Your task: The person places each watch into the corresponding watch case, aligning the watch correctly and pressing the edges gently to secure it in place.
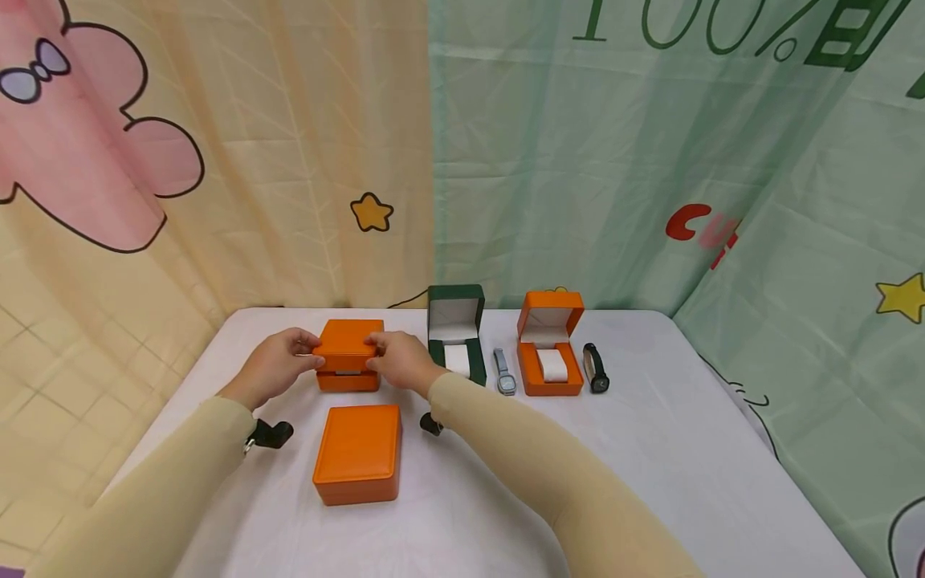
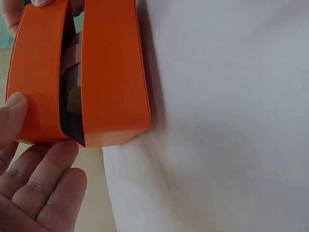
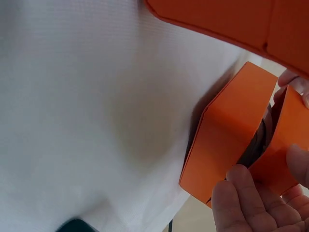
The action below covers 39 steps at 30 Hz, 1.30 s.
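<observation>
An orange watch box (image 1: 348,339) stands at the back left of the table with its lid partly raised. My left hand (image 1: 273,366) pinches the lid's left side, the thumb in front. On the lid's right side my right hand (image 1: 403,360) has the same kind of grip. Through the gap, the left wrist view shows a dark banded item (image 2: 72,65), seemingly a watch strap; most of it is hidden. Nearer to me lies a second orange box (image 1: 357,449) with its lid down.
Right of my hands stand a dark green watch box (image 1: 455,294) and another orange one (image 1: 552,301), lids up, white cushions inside. Beside the green box lies a silver watch (image 1: 504,377); a black watch (image 1: 596,371) is at the far right. Curtains (image 1: 549,160) hang behind the table.
</observation>
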Available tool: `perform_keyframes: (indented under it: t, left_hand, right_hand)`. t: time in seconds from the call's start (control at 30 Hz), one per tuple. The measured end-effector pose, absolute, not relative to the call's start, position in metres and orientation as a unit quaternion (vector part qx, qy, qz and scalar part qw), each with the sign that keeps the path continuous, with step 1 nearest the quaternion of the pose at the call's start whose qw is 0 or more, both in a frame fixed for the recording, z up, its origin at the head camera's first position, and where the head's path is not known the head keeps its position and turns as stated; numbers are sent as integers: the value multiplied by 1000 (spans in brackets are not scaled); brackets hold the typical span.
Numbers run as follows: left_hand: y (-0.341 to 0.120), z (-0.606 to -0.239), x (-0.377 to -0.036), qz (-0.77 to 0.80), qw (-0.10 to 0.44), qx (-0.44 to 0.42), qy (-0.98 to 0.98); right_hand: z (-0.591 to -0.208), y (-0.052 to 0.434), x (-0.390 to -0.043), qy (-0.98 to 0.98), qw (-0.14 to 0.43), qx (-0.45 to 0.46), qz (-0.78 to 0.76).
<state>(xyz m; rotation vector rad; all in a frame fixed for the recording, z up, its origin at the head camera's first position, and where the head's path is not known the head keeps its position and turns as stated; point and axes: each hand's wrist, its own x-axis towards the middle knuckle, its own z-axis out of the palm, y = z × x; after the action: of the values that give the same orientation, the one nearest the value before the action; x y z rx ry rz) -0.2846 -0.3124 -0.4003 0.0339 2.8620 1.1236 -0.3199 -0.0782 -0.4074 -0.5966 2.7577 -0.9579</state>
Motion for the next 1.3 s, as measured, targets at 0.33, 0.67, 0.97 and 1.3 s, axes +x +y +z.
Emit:
perform_keyframes:
  t: [0.33, 0.67, 0.97, 1.3]
  left_hand:
    - [-316, -408, -280, 340, 31, 41, 939]
    - [-319, -414, -277, 398, 38, 26, 916]
    - [-318, -414, -277, 408, 49, 18, 911]
    - [-317, -414, -276, 415, 50, 17, 908]
  right_hand:
    - [-414, -78, -316, 929, 77, -241, -269]
    - [-420, -79, -315, 929, 72, -247, -265]
    - [-421, -79, -313, 929, 74, -243, -268]
    - [-422, -77, -313, 928, 68, -250, -268]
